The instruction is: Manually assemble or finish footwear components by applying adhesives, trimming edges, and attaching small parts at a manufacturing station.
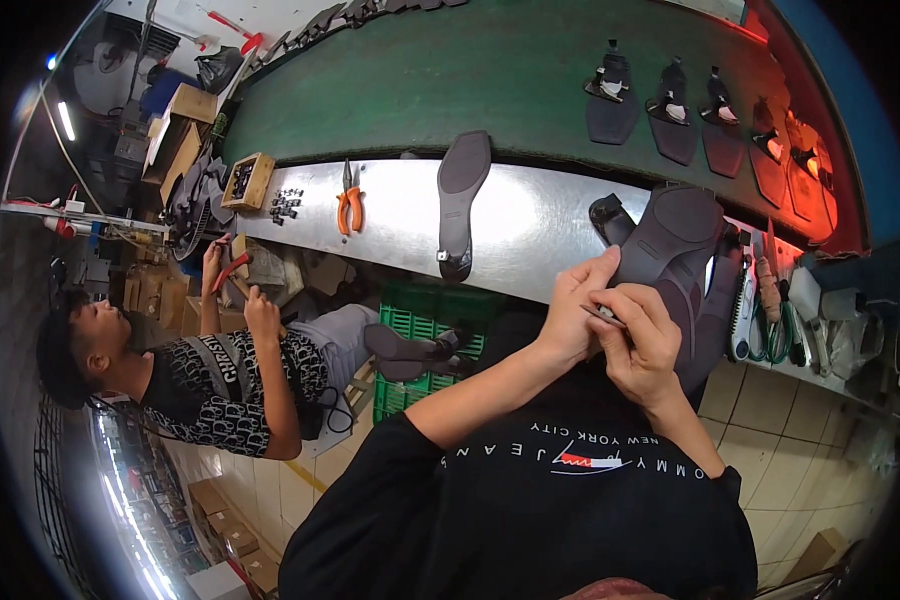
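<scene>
My left hand (574,312) and my right hand (642,342) meet just in front of the metal bench edge, fingers curled together. Pinched in the right fingertips is a small, thin, dark flat piece (604,316); its exact kind is unclear. The left hand's fingers are bent beside it, and what they hold is hidden. Right behind the hands lies a dark shoe sole (678,225) on a pile of sandals, close to the left thumb; whether they touch cannot be told. Another sole with a black heel (462,205) lies alone, bottom up, on the bench.
Orange-handled pliers (349,205), small dark parts (286,205) and a wooden box (248,182) sit on the bench (390,195). Several sandals stand on the green belt (420,85). Tools (768,290) fill the right end. At left a co-worker (240,370) holds a red-headed hammer (232,270).
</scene>
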Tool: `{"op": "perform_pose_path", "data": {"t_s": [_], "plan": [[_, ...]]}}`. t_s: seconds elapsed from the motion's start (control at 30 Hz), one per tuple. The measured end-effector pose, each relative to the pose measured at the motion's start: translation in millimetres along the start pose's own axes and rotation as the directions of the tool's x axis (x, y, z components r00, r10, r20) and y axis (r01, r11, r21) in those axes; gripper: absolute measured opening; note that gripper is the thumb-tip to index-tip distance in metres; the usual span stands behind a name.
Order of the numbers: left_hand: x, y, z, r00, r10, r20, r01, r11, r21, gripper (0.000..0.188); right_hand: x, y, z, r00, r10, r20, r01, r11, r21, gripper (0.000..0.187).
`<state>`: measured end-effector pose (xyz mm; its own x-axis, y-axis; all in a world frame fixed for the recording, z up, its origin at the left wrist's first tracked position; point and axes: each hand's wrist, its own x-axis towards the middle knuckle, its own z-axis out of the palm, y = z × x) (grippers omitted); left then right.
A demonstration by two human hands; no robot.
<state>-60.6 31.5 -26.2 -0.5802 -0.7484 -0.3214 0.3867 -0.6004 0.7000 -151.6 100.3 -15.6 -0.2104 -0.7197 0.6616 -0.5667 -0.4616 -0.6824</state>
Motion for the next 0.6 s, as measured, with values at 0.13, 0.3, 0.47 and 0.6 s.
{"op": "perform_pose_path", "data": {"t_s": [0.13, 0.3, 0.47, 0.6], "plan": [[-5, 48, -16, 0.947, 0.32, -0.03, -0.306, 0.926, 0.223, 0.025, 14, -15, -17, 0.981, 0.187, 0.043, -0.19, 0.979, 0.075, 0.049], [1, 127, -81, 0.687, 0.687, -0.234, -0.598, 0.719, 0.356, 0.021, 7, 16, -45, 0.916, 0.397, -0.064, -0.397, 0.918, 0.011, 0.035], [11, 138, -225, 0.563, 0.788, -0.248, -0.293, 0.471, 0.832, 0.025, 0, 23, -41, 0.855, 0.518, 0.016, -0.518, 0.855, 0.001, 0.027], [4, 122, -244, 0.498, 0.853, -0.157, 0.043, 0.157, 0.987, 0.021, -1, 29, -44, 0.843, 0.536, 0.054, -0.53, 0.843, -0.088, 0.027]]}}
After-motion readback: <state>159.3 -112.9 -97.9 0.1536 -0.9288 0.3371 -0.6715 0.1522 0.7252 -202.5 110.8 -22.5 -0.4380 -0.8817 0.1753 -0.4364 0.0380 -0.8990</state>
